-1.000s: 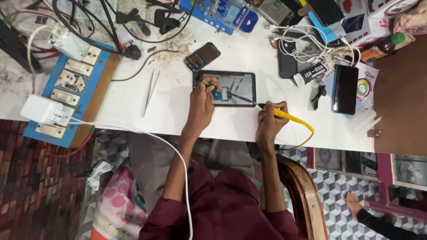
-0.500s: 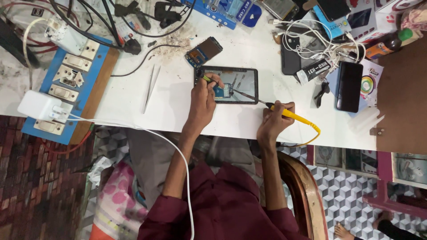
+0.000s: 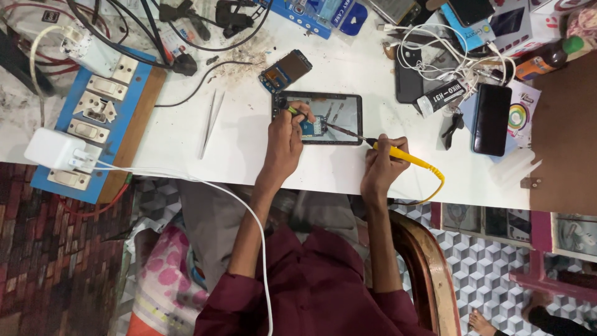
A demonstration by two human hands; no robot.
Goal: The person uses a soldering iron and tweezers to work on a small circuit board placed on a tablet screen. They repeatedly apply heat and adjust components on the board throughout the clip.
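Note:
An opened phone [image 3: 336, 111] lies flat on the white table [image 3: 249, 137] with its inner board showing. My left hand [image 3: 286, 134] rests on its left part and grips a small green-handled tool [image 3: 291, 110] against the board. My right hand [image 3: 382, 165] holds a yellow-handled soldering iron [image 3: 398, 154]; its thin metal tip reaches onto the phone's board. A yellow cable runs from the iron off the table's near edge.
Metal tweezers [image 3: 210, 121] lie left of the phone. A small phone part [image 3: 286, 70] sits just beyond it. A blue switch board [image 3: 93, 118] with a white charger [image 3: 53, 149] lies at left. Phones [image 3: 491, 118], cables and boxes crowd the right.
Both hands keep their grips on the tools over the opened phone. The view has shifted slightly; a foot on the tiled floor at lower right has moved.

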